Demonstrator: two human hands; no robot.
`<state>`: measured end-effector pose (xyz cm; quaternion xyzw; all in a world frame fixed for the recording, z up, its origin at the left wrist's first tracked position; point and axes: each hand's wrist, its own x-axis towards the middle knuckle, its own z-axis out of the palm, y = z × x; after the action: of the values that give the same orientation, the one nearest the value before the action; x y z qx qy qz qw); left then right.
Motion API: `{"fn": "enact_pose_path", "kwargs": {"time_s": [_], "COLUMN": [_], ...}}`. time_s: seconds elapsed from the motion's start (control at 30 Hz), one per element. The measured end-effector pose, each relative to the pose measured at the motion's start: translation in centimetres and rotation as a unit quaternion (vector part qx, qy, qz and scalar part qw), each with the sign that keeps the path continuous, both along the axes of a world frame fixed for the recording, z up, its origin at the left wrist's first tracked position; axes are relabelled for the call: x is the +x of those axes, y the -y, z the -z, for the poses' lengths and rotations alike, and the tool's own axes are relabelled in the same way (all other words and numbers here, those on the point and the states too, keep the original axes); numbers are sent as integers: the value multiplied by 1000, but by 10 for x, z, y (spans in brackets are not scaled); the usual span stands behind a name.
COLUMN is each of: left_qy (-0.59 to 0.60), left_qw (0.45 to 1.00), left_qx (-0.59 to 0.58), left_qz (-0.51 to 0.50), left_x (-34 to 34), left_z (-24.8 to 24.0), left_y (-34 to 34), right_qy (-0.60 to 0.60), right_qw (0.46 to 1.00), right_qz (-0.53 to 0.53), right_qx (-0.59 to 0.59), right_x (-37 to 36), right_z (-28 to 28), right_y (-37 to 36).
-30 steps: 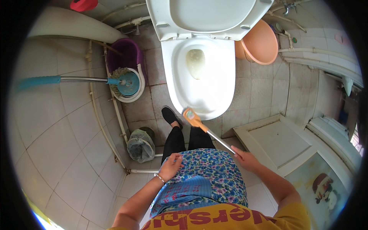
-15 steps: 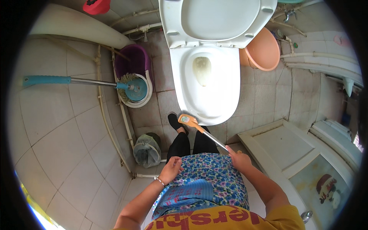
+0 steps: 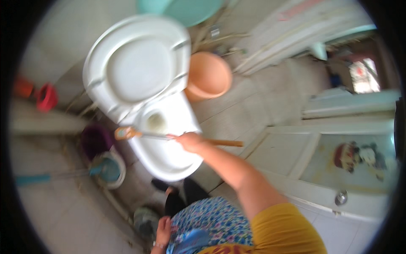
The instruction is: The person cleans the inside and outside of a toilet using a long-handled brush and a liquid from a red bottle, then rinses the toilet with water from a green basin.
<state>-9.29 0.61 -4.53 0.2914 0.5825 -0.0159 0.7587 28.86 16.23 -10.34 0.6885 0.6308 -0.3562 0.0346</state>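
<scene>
My right hand (image 3: 190, 142) is closed around the metal shaft of a long-handled tool (image 3: 155, 136), held roughly level above the toilet bowl. One end of the tool is orange with a label. An orange bar (image 3: 228, 143) shows on the other side of my hand. The white toilet (image 3: 179, 171) has its lid and seat raised, and its bowl has a yellowish patch inside. My left hand (image 3: 163, 230) hangs beside the blue floral apron (image 3: 211, 218), its fingers loosely bent and somewhat blurred, with nothing visible in them.
A peach bucket (image 3: 209, 76) stands right of the toilet. To the left are a purple and white mop bucket (image 3: 120, 171) with a blue mop (image 3: 31, 180), and a lined bin (image 3: 146, 222). A white door (image 3: 283, 148) with a picture panel is at right. A turquoise basin (image 3: 190, 10) is behind.
The view has swung to the right. My right hand has lifted the tool from beside my legs to above the toilet, turning it more level. My left hand stays low by the apron.
</scene>
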Motion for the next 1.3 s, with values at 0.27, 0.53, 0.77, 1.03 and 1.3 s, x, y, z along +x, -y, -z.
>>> {"fn": "enact_pose_path", "kwargs": {"time_s": [0.27,0.53,0.77,1.03,1.3], "left_qy": [25,8,-7,-33,3], "left_qw": [997,992,996,986,994], "left_qx": [15,24,-15,-21,-16], "left_qz": [71,120,86,165,110], "left_x": [-10,-22,3,10,18], "left_z": [2,2,-22,-25,-34], "left_y": [1,-14,-27,-23,-23], "right_qy": [191,143,136,141,139], "right_qw": [979,983,987,979,971], "right_qz": [72,103,22,138,146], "right_qx": [-6,-42,-86,49,-126], "right_x": [92,118,88,152,147], "right_z": [-50,-49,-74,-70,-82], "right_y": [7,117,265,105,170]}}
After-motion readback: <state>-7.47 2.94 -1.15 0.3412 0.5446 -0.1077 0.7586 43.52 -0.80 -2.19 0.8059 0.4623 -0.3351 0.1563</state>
